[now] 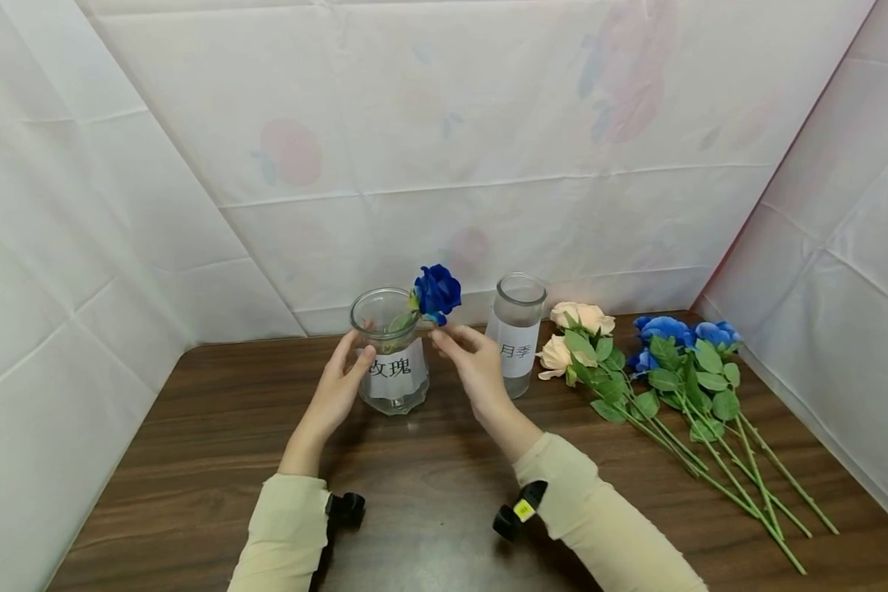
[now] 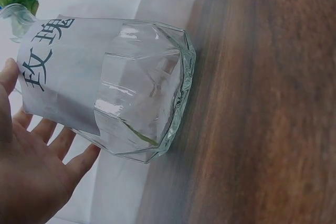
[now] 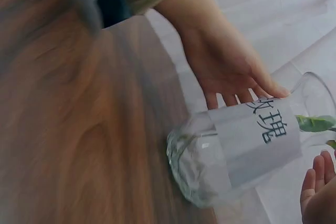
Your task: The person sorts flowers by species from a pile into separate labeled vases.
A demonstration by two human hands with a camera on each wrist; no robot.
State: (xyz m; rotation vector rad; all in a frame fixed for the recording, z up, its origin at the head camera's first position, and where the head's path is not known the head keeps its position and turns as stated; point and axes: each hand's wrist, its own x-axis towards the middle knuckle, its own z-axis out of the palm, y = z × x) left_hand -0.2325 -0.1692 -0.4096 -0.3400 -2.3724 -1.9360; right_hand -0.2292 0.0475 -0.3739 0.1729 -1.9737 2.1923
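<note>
A blue rose (image 1: 438, 289) leans over the right side of a wide-mouthed glass vase (image 1: 395, 407). Its bloom is above the rim, and the green stem end (image 2: 139, 132) shows through the glass near the base. The vase carries a white paper label (image 1: 394, 370) with black characters. My left hand (image 1: 336, 378) grips the vase from the left, thumb at the label and fingers behind the glass. Just below the bloom, right of the rim, is my right hand (image 1: 477, 370); its fingers (image 3: 318, 174) are loosely bent, with nothing visibly held.
A narrower labelled glass vase (image 1: 520, 329) stands right behind the right hand. Cream roses (image 1: 580, 321) and several blue roses (image 1: 666, 333) lie further right on the wooden table (image 1: 215, 460), stems toward the front. White cloth (image 1: 414, 148) hangs behind and at both sides.
</note>
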